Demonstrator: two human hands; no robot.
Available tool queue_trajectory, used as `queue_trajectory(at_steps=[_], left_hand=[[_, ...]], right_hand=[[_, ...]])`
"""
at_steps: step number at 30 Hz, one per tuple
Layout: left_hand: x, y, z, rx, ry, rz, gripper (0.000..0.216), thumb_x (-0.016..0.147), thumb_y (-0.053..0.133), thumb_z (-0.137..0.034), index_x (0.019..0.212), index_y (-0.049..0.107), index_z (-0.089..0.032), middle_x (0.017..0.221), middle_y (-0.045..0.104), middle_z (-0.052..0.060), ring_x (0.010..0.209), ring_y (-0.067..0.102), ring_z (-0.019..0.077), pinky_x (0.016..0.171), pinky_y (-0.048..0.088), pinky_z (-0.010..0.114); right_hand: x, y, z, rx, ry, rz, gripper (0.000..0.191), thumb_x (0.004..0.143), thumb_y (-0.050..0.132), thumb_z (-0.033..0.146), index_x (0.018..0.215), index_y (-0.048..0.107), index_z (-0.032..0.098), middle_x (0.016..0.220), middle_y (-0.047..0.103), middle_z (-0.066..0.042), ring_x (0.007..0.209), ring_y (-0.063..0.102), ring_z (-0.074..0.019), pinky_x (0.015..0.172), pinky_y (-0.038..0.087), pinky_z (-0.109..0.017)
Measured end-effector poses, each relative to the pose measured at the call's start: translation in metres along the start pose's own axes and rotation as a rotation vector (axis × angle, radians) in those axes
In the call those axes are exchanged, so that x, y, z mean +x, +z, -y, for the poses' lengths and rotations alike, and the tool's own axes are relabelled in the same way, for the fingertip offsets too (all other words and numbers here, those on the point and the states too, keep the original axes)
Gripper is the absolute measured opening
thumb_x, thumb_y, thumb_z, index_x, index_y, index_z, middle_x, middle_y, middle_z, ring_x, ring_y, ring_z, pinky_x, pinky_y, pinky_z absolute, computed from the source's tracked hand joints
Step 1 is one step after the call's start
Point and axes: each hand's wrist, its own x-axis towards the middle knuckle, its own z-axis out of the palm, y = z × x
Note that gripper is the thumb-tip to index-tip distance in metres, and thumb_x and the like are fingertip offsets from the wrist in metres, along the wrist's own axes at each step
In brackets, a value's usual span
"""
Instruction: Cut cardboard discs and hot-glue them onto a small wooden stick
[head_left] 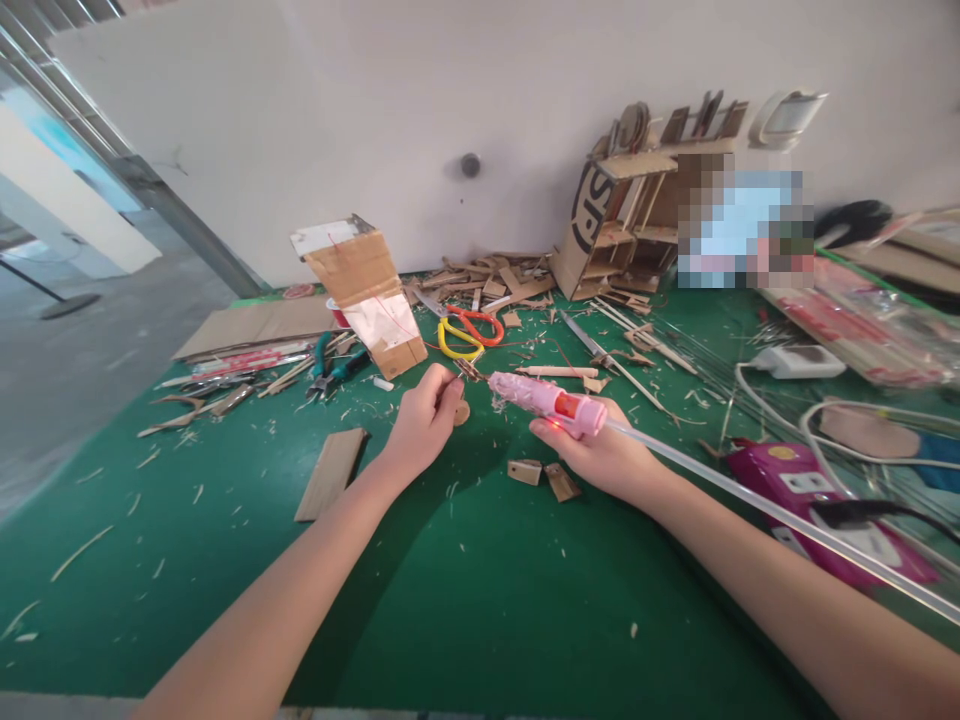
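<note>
The right hand [600, 450] wraps its fingers around a pink glue gun [532, 393], nozzle toward nine o'clock, near the left hand [429, 425], whose fingers pinch a small tan piece [462, 412]. On the green surface [465, 600], scissors [480, 345] lie at one o'clock from the left hand, a cardboard strip [331, 474] at eight.

Your camera sits on your head and looks forward and down along your forearms [315, 575]. Your fingers [448, 400] are near the middle of the view, well apart from the lens. The table [450, 630] reaches nearer than the fingers; the wall [375, 120] is beyond them, the floor [112, 350] to their left.
</note>
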Motion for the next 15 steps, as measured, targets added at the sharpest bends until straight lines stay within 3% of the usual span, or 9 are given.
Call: queue_trajectory(at_steps=[15], left_hand=[[0.0014,-0.0003,0.0014,0.002,0.030,-0.016,0.024,0.092,0.042,-0.031,0.072,0.044,-0.019,0.059,0.039,-0.004,0.053,0.036,0.0098,0.051,0.029,0.024]], right_hand=[[-0.0008,-0.0001,-0.0002,0.027,0.011,0.011,0.028,0.081,0.053,0.040,0.063,0.050,0.019,0.051,0.045,0.004,0.046,0.041,-0.0101,0.047,0.032,-0.024]])
